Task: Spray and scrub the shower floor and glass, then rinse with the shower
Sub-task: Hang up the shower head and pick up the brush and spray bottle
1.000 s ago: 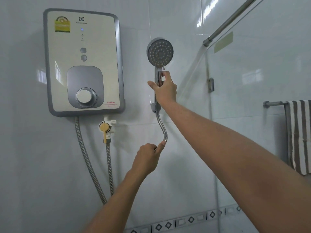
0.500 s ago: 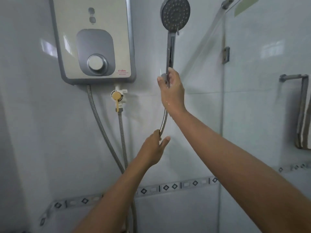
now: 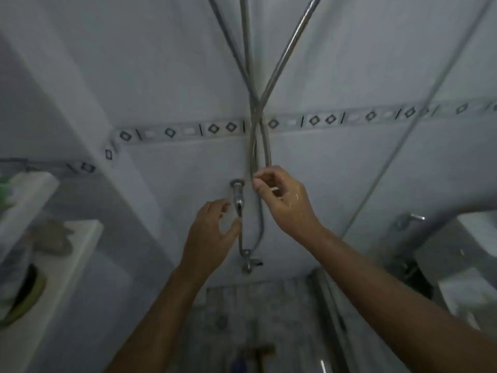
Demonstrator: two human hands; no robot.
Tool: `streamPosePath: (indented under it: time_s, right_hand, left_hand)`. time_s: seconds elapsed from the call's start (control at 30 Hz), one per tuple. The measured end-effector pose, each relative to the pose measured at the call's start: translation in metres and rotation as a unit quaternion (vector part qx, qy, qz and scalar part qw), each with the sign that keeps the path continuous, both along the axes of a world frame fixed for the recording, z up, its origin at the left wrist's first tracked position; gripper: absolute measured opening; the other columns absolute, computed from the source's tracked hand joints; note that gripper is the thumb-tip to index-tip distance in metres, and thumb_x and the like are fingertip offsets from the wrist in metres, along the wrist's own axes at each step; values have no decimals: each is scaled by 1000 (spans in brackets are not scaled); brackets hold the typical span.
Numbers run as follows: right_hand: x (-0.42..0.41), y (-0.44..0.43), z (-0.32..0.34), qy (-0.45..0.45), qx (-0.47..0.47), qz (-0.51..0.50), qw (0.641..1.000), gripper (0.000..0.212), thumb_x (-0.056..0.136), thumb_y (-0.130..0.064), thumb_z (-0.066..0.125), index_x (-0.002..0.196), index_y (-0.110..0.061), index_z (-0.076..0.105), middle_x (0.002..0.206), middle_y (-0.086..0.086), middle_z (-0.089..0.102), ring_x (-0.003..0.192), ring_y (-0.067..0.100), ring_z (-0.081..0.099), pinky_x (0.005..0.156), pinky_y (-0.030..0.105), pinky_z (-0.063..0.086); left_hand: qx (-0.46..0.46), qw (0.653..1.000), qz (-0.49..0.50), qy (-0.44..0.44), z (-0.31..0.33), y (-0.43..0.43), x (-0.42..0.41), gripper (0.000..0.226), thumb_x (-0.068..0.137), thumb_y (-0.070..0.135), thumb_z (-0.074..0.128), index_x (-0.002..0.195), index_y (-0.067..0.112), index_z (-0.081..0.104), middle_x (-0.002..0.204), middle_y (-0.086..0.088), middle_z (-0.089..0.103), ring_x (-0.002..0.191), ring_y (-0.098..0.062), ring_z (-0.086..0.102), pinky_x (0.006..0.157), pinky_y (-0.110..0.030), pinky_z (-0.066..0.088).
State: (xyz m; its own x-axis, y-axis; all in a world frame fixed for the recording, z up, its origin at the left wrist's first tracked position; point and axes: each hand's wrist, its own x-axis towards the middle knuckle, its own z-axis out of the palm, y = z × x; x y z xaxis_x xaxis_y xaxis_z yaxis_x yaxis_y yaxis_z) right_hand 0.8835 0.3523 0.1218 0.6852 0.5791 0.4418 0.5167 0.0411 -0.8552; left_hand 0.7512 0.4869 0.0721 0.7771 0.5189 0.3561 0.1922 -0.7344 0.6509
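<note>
Between the thumb and fingertips [image 3: 257, 181] of the right hand [image 3: 285, 200], a metal shower hose [image 3: 266, 146] is pinched where its strands hang down the tiled wall [image 3: 349, 170] after crossing higher up. Just left of those fingers, a chrome wall tap [image 3: 238, 196] projects from the wall. Left hand [image 3: 212, 232]: fingers spread and curled, released, with the tips beside the tap; contact cannot be confirmed through the motion blur. Below both hands, the hose loops to a lower valve [image 3: 250, 262] above the shower floor [image 3: 255, 305].
</note>
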Motion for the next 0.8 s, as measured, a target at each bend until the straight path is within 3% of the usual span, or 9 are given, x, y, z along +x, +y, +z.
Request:
streamPosePath:
  time_s: [0.13,0.23,0.3,0.43,0.5,0.57,0.67,0.73,0.8]
  right_hand:
    - [-44,-10,-168,74,-125,5,989,7,99,-16,62,97,-11,66,87,-1,68,80,9,65,66,20,51]
    - [-69,-21,-281,123,-219,37,967,6,99,-14,62,97,-9,65,85,3,68,79,12,64,70,13,46]
    - [-83,-33,-367,162,-271,56,947,6,99,-13,61,98,-9,65,86,4,68,79,17,64,72,17,48]
    - [-112,-59,-526,207,-384,81,896,7,99,-12,58,94,-15,62,77,-6,61,64,0,56,60,11,43]
    - [-129,-72,-605,227,-428,80,871,10,99,-12,56,92,-12,62,76,-3,62,59,0,53,57,14,42]
    - [-145,-80,-688,235,-468,91,847,12,99,-10,55,96,-4,64,82,8,65,67,13,56,62,25,44]
    - [-167,-88,-789,257,-555,137,780,17,100,-9,49,105,-1,63,99,18,67,84,26,60,78,33,51]
    - [-182,-91,-857,251,-598,144,747,19,98,-10,48,111,-6,62,108,20,65,97,35,62,89,42,52]
    - [-197,-97,-918,221,-661,138,704,28,97,-13,46,121,-16,58,117,15,60,108,36,57,90,38,47]
  left_hand:
    - [-95,990,27,101,-137,-13,-55,43,88,26,74,126,12,60,113,-3,61,97,-13,54,88,-31,50]
    - [-144,973,44,173,-238,-28,-87,43,87,26,73,125,12,60,112,-5,61,99,-20,58,90,-32,48]
    - [-174,958,52,221,-313,-40,-103,42,88,27,73,124,12,59,113,-6,61,101,-21,59,90,-32,49]
    - [-212,924,85,307,-452,-62,-128,48,89,34,72,128,10,56,117,-11,60,106,-29,59,90,-41,52]
    - [-234,903,98,347,-519,-74,-138,51,88,38,71,128,11,54,118,-12,60,107,-30,58,90,-42,53]
    - [-247,887,106,376,-587,-86,-145,50,89,38,70,126,11,52,117,-15,59,107,-32,58,87,-43,53]
    - [-248,863,117,425,-664,-95,-149,59,90,43,69,134,11,47,124,-19,54,114,-35,55,90,-45,51]
    - [-232,845,130,464,-718,-96,-154,68,90,50,66,139,9,43,129,-20,52,118,-37,53,92,-46,49]
    - [-234,826,139,494,-763,-96,-162,74,90,57,62,143,10,39,132,-19,51,119,-37,54,92,-47,49]
